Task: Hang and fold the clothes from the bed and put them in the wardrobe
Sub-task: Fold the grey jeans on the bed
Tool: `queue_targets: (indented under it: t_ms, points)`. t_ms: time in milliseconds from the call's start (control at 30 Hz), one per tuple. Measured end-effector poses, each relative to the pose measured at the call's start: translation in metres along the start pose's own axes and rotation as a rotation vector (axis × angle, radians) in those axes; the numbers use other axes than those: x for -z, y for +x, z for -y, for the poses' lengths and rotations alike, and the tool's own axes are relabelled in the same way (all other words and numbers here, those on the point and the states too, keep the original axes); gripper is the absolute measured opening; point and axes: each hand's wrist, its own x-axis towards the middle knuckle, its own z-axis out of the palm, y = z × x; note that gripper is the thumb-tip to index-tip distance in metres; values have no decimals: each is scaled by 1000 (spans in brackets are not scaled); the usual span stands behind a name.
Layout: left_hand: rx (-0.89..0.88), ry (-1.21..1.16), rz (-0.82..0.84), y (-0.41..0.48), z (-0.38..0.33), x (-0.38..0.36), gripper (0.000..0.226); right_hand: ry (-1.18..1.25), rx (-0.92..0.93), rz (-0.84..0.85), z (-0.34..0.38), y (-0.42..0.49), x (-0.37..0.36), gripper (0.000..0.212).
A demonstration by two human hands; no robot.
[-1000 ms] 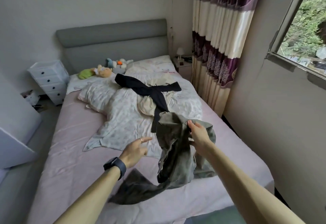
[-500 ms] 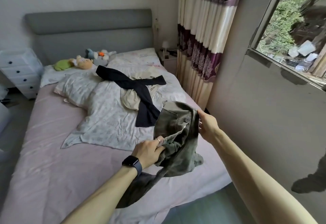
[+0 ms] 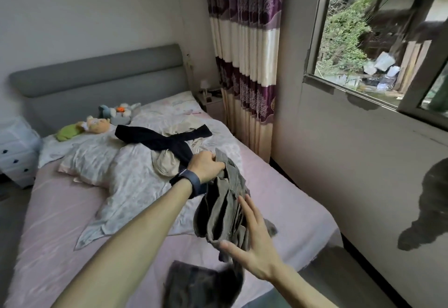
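Observation:
An olive-grey pair of trousers (image 3: 224,210) hangs in the air above the pink bed (image 3: 55,230). My left hand (image 3: 206,168) grips its top edge, a dark watch on the wrist. Lower down, my right hand (image 3: 254,239) lies with straight, spread fingers against the hanging cloth. The trousers' lower end (image 3: 201,283) trails blurred at the bottom of the view. Further up the bed, a black garment (image 3: 160,140) lies across a beige garment (image 3: 167,164) on the floral duvet (image 3: 131,184).
Stuffed toys (image 3: 97,124) sit by the grey headboard (image 3: 97,75). A white drawer unit (image 3: 14,152) stands left of the bed. A small nightstand (image 3: 211,101), a purple-and-cream curtain (image 3: 244,60) and a window (image 3: 378,36) in the wall lie to the right.
My left hand took hold of the trousers and rose to their top edge. My right hand let go of that edge and dropped to the hanging cloth, fingers spread. The view swung right.

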Motion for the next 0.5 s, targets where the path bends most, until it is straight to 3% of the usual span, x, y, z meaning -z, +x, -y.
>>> queue_targets:
  t_ms: [100, 167, 267, 367, 433, 500]
  points:
    - [123, -116, -78, 5, 14, 11, 40, -168, 81, 13, 3, 0, 2, 118]
    - [222, -258, -114, 6, 21, 11, 37, -248, 77, 29, 5, 8, -1, 114]
    - [316, -589, -119, -5, 19, -1, 30, -116, -63, -35, 12, 24, -9, 63]
    - [220, -1028, 47, -30, 19, -19, 18, -2, -157, -222, 15, 41, -16, 7]
    - [62, -1098, 249, -59, 23, -33, 30, 84, -233, -257, 17, 55, -12, 12]
    - [-26, -976, 298, -78, 32, -44, 43, 112, -275, -200, 17, 67, -4, 14]
